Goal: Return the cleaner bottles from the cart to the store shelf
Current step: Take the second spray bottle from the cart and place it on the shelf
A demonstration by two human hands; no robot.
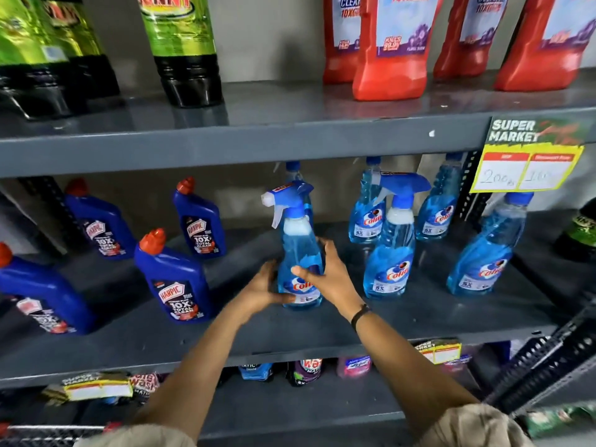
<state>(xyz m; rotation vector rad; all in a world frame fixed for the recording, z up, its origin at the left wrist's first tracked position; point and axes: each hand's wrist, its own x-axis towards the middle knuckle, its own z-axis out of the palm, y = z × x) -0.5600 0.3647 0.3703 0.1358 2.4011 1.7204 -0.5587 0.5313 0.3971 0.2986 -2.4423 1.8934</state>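
Note:
A light blue Colin spray bottle [298, 250] with a blue and white trigger head stands upright on the grey middle shelf [258, 330]. Both of my hands are on its lower body. My left hand [263, 285] cups its left side and base. My right hand [325, 272] wraps its right side, thumb across the label. Several more Colin spray bottles [388, 253] stand to the right on the same shelf, apart from the held one. The cart shows only as a metal edge [42, 430] at the bottom left.
Dark blue Harpic bottles [175, 282] stand left on the middle shelf. The upper shelf holds green bottles [182, 50] and red cleaner bottles [392, 46]. A supermarket price tag [525, 156] hangs at the right. Packets fill the lower shelf [306, 371]. A slotted black upright [541, 359] leans at right.

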